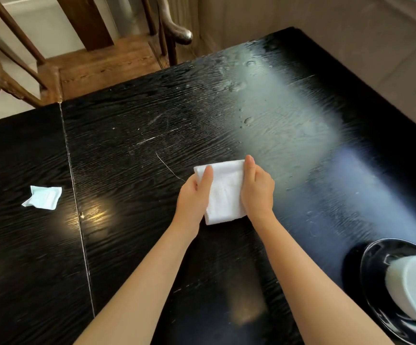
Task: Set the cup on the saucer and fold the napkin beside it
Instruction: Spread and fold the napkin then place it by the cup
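Note:
A white napkin, folded into a tall rectangle, lies on the black table in the middle of the view. My left hand grips its left edge, thumb on top. My right hand grips its right edge, thumb on top, the other fingers hidden. At the lower right a white cup stands on a black saucer; both are cut off by the frame's edge.
A small crumpled pale-green wrapper lies at the left on the black table, past a seam in the tabletop. A wooden chair stands behind the far edge. A wall runs along the right side.

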A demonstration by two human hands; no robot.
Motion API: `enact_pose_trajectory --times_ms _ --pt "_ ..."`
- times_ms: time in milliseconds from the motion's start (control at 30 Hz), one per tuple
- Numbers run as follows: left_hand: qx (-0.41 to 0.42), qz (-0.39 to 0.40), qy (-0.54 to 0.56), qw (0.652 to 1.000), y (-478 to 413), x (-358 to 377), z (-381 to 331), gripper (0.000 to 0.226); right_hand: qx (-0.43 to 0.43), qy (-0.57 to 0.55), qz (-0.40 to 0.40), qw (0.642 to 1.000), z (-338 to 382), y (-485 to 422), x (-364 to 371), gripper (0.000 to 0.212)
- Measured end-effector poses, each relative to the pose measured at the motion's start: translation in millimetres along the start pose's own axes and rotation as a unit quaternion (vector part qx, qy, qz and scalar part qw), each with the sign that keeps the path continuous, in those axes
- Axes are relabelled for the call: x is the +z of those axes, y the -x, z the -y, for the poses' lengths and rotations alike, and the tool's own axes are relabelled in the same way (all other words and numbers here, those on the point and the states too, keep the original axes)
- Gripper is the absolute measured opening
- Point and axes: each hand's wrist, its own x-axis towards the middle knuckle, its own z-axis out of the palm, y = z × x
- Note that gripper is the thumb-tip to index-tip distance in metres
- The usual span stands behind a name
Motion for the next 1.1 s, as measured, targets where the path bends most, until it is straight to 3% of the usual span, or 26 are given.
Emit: enact_pose_trajectory --times_ms 67,167,367,433,500,567,667,733,800,900,1100 --pt "-0.008 -0.003 0.013 1.0 5.8 3.9 -12.4 0.03 -0.029 0.005 0.007 1.0 8.6 4.2 -7.5 0.05" --pt "0.042 -0.022 -0.015 0.999 17.3 7.6 -29.5 0.027 -0.027 0.025 0.011 0.999 24.5 8.9 -20.6 0.053" --pt "0.094 0.028 0.029 0.995 57.6 6.6 -51.5 0.02 -0.092 0.036 -0.036 0.994 50.2 34.8 -62.3 0.052" --pt "0.077 0.085 0.062 0.991 72.0 3.2 -56.2 0.02 -0.106 0.034 -0.043 0.993 60.3 44.8 -84.7 0.051" --pt "0.036 0.203 0.058 0.977 84.9 -2.4 -66.7 0.026 -0.118 0.06 -0.034 0.991 68.5 56.0 -112.6 0.05" --pt "0.024 0.314 -0.004 0.949 97.9 -4.9 -81.6 0.024 -0.132 0.121 0.004 0.984 75.8 70.2 -136.2 0.049" --pt "0.075 0.378 -0.142 0.912 121.9 5.4 -107.1 0.02 -0.15 0.202 0.044 0.967 89.7 94.6 -161.9 0.045" --pt "0.114 0.381 -0.162 0.903 136.0 17.8 -118.7 0.025 -0.139 0.152 -0.02 0.978 100.1 107.4 -186.1 0.042" --pt "0.134 0.353 -0.135 0.916 150.5 30.1 -130.8 0.032 -0.066 0.038 -0.084 0.994 99.6 116.3 -212.5 0.041" --pt "0.159 0.31 -0.107 0.931 168.4 54.1 -138.7 0.022 0.084 -0.064 -0.04 0.994 89.3 132.4 -229.4 0.046" --pt "0.247 0.244 -0.224 0.911 201.8 136.6 -122.7 0.039 0.021 0.021 -0.246 0.969 51.7 136.8 -279.4 0.048"
